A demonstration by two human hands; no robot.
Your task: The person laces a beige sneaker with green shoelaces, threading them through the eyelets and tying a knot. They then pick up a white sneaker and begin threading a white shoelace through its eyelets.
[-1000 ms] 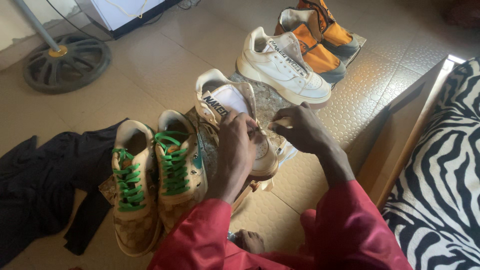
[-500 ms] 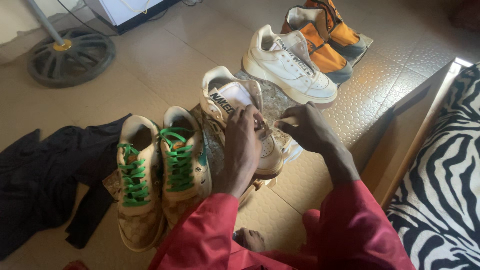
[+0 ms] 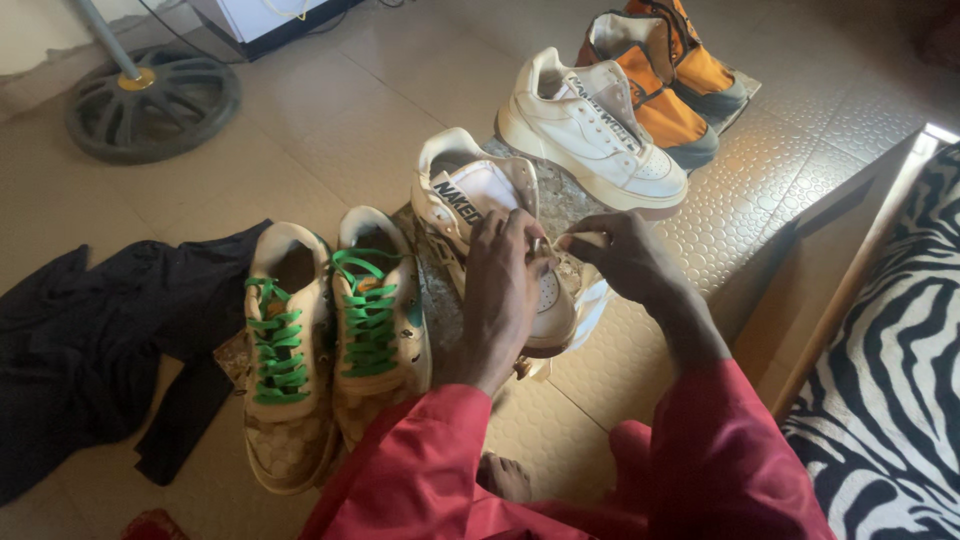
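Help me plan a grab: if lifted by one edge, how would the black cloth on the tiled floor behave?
The black cloth lies crumpled and flat, so it would probably droop limply. It looks thin, so likely light. Pushed, it would likely bunch up rather than slide whole on the tiled floor.

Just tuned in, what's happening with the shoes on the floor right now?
A person in red sleeves is working on a white low-top sneaker on the floor. The left hand lies over its lace area, and the right hand pinches a pale lace end beside it. A tan pair with green laces sits to the left, next to a black cloth. A second white sneaker and orange boots stand farther away.
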